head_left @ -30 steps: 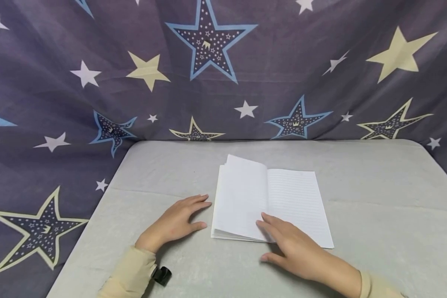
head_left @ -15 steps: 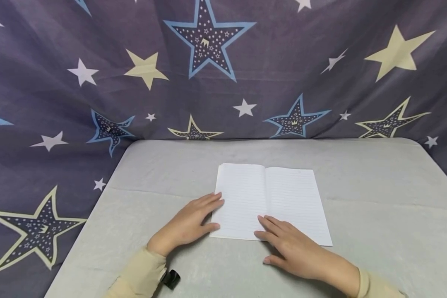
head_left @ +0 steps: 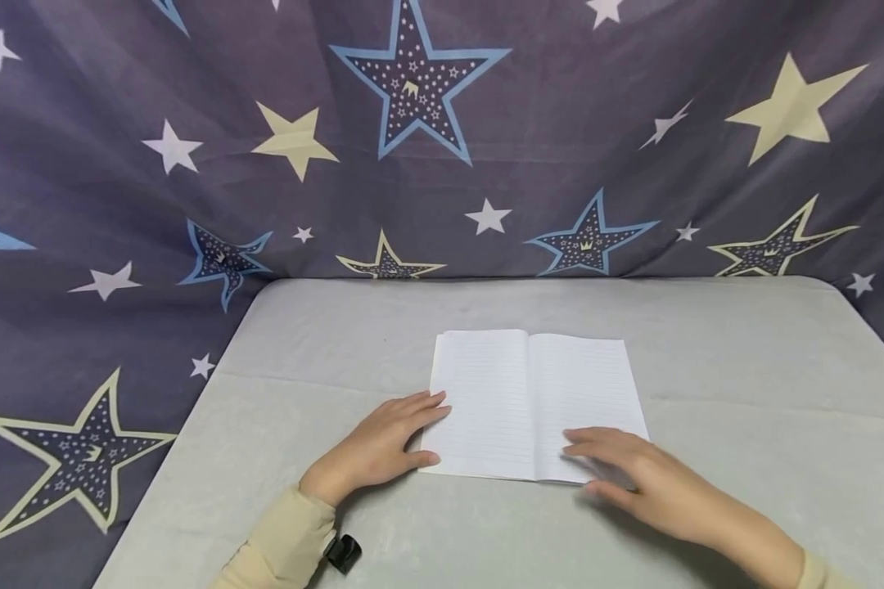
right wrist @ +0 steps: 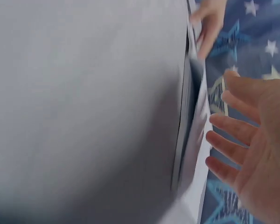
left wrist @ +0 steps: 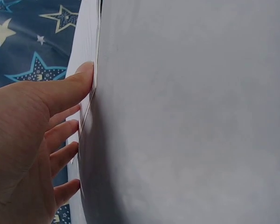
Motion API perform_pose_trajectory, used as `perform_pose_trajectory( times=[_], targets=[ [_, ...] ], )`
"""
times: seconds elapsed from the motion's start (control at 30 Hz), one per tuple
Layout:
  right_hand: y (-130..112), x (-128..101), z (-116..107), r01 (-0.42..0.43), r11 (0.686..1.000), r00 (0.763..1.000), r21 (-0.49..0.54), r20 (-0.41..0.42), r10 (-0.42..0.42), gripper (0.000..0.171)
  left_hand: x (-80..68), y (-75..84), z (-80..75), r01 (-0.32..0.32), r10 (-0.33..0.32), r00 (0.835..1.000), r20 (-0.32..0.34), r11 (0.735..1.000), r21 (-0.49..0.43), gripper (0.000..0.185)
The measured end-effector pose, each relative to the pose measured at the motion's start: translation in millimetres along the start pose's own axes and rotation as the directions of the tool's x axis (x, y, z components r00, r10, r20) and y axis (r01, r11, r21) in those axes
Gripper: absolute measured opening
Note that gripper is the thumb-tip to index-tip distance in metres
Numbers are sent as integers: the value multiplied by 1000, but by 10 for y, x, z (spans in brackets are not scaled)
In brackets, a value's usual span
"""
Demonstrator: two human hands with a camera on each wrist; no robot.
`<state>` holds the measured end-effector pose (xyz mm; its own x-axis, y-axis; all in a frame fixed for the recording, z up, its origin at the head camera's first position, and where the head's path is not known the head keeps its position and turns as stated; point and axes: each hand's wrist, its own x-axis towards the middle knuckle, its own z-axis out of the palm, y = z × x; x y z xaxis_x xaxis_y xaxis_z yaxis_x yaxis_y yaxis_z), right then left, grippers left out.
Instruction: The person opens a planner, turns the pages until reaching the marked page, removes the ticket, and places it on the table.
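Observation:
An open notebook point(head_left: 482, 409) with white lined pages lies on the grey-covered table. My left hand point(head_left: 383, 438) rests at its lower left, the fingertips on the left page and the thumb at the corner. In the left wrist view the fingers of that hand point(left wrist: 60, 135) are spread along the notebook's edge. Over the lower part of the right page is my right hand point(head_left: 651, 478), its fingers extended and nothing held. The right wrist view shows a page point(right wrist: 196, 135) bowed up from the stack beside the right fingertips; whether they touch it, I cannot tell.
The light grey table cover point(head_left: 766, 458) extends around the notebook on every side. Behind and to the left hangs a dark curtain point(head_left: 560, 123) printed with stars. A black clip-like piece point(head_left: 343, 554) sits at the left sleeve point(head_left: 283, 532).
A leaf has come down flat on the left side, showing a lined page. The left hand has moved right onto the notebook. My right hand has shifted right, across the right page.

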<state>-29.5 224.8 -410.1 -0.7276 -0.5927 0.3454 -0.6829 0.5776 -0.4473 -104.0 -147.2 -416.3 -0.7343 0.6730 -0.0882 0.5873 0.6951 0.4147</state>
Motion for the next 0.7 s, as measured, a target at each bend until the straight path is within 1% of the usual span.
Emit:
perform_pose_trajectory(
  times=[0.17,0.33,0.5,0.7],
  targets=[
    [307,-185,-168,-24,999,999,-20,-32,24,55,8,-1,-1,-6,6,1000,-8,1000,0,67],
    [530,-338,-245,-41,999,999,-10,-22,41,67,7,-1,2,-6,6,1000,-9,1000,4,66],
    [633,-415,-229,-43,999,999,-24,-5,43,72,5,1,15,-5,5,1000,-6,1000,4,66],
    [665,-433,-202,-67,995,998,-73,-16,66,70,9,-4,18,-3,3,1000,-6,1000,-3,66]
  ],
)
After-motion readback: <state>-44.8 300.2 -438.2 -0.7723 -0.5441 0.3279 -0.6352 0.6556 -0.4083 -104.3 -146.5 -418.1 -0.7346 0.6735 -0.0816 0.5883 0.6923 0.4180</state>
